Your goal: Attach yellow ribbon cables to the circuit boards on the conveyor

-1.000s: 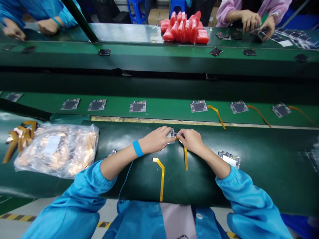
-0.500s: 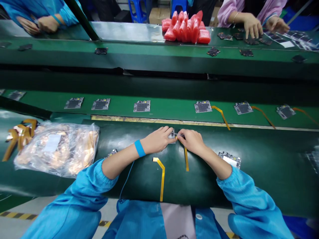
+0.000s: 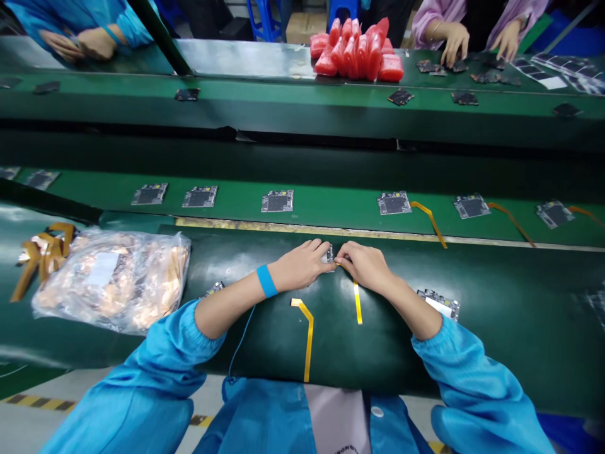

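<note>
My left hand (image 3: 302, 263) presses a small circuit board (image 3: 329, 255) against the green bench, its fingers covering most of the board. At the board's right edge my right hand (image 3: 363, 262) pinches the end of an orange flex ribbon cable (image 3: 358, 306). The cable's tail hangs out below that hand; its joint with the board is hidden by my fingertips. Another bent flex cable (image 3: 309, 334) lies loose on the bench nearer my body. A board with a white patch (image 3: 440, 305) rests beside my right forearm, and one more board (image 3: 216, 287) is partly hidden behind my left forearm.
A clear plastic bag of copper-coloured parts (image 3: 113, 277) lies at left, beside loose flex cables (image 3: 45, 255). Beyond the bench, a green belt (image 3: 340, 205) carries several boards, some with cables. Red packets (image 3: 352, 53) and two co-workers' hands (image 3: 456, 44) are across the line.
Boards on the near belt have moved right; those on the far belt slid slightly left. The pinched cable's tail has swung slightly right. A co-worker's hand at upper right moved left.
</note>
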The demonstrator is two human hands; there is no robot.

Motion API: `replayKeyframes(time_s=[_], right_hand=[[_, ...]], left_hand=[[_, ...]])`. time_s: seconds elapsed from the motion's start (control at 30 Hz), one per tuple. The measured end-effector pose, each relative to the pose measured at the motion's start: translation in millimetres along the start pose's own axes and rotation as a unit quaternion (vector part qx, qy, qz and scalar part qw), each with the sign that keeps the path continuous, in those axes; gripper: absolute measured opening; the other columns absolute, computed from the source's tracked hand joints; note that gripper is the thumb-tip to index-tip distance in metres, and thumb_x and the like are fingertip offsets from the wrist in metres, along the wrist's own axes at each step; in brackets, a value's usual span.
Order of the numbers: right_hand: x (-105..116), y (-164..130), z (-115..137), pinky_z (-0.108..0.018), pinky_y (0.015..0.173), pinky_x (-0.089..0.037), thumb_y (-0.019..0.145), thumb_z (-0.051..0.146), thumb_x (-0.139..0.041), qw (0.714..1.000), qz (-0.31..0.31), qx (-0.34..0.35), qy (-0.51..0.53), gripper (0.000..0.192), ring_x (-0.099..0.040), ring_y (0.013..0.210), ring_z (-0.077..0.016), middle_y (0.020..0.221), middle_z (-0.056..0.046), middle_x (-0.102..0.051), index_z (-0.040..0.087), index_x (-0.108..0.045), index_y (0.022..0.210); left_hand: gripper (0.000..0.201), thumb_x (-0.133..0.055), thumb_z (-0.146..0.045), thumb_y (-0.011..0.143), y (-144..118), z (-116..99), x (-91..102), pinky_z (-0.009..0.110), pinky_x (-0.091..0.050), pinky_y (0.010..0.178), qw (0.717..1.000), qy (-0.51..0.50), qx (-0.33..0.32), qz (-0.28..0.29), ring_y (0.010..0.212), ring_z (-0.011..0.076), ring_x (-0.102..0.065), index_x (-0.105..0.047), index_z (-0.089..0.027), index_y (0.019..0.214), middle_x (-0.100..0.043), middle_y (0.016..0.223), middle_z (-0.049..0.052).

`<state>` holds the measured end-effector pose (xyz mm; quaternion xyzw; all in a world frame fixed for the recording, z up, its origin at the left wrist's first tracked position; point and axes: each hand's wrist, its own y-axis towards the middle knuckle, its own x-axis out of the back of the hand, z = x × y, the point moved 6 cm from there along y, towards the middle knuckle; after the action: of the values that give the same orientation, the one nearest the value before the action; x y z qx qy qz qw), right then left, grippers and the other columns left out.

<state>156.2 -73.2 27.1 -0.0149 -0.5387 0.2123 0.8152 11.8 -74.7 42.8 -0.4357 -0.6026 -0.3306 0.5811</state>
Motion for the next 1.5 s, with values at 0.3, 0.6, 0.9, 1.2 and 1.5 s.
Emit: replayKeyframes(time_s=[0.3,0.6,0.9,1.2,1.5], right_hand=[[-3,-2,-21,-0.028,0.071,-0.040,0.101,0.034,-0.057,0.977,-0.075,-0.026,0.196,0.019,-0.063,0.081,-0.0173,0.089,-0.002,-0.071,0.021,-0.067,0.094],[6,-12,-66,-0.026,0.048,-0.024,0.085,0.079,-0.061,0.749,-0.252,-0.077,0.608,0.057,-0.024,0.048,-0.0093,0.064,0.008,-0.038,0.025,-0.044,0.076],[10,-20,-68,-0.027,0.049,-0.029,0.088,0.084,-0.047,0.695,-0.300,-0.065,0.651,0.060,-0.016,0.046,-0.0107,0.059,0.009,-0.024,0.026,-0.043,0.075],[-9,-13,-42,-0.029,0.061,-0.044,0.090,0.065,-0.064,0.858,-0.219,-0.042,0.464,0.045,-0.053,0.061,-0.0162,0.065,0.001,-0.057,0.021,-0.068,0.084],[-48,-29,92,-0.028,0.076,-0.052,0.105,0.027,-0.054,0.985,0.086,0.152,0.001,0.025,-0.074,0.093,-0.0214,0.120,-0.008,-0.072,0.023,-0.074,0.119]], left_hand=[[0.040,-0.059,-0.020,0.094,-15,9,1.9,0.048,-0.046,0.107,1.000,0.005,0.023,0.005,0.131,0.0353,-0.053,-0.058,-0.015,0.134,-0.053,0.145,0.023],[0.032,-0.059,-0.016,0.089,-7,14,2.7,0.047,-0.049,0.096,0.999,-0.001,0.037,0.037,0.113,0.0343,-0.058,-0.063,-0.014,0.120,-0.063,0.124,0.020],[0.057,-0.059,-0.018,0.092,33,91,40.3,0.059,-0.040,0.114,0.971,0.006,0.196,-0.133,0.147,0.0414,-0.039,-0.048,-0.014,0.148,-0.043,0.158,0.025],[0.061,-0.060,-0.016,0.088,12,155,13.0,0.055,-0.043,0.115,0.973,0.016,0.227,0.029,0.147,0.0371,-0.044,-0.057,-0.020,0.148,-0.049,0.158,0.018],[0.065,-0.056,-0.009,0.088,15,157,6.5,0.050,-0.044,0.112,0.972,-0.011,0.226,0.059,0.145,0.0338,-0.047,-0.055,-0.022,0.151,-0.047,0.160,0.017]])
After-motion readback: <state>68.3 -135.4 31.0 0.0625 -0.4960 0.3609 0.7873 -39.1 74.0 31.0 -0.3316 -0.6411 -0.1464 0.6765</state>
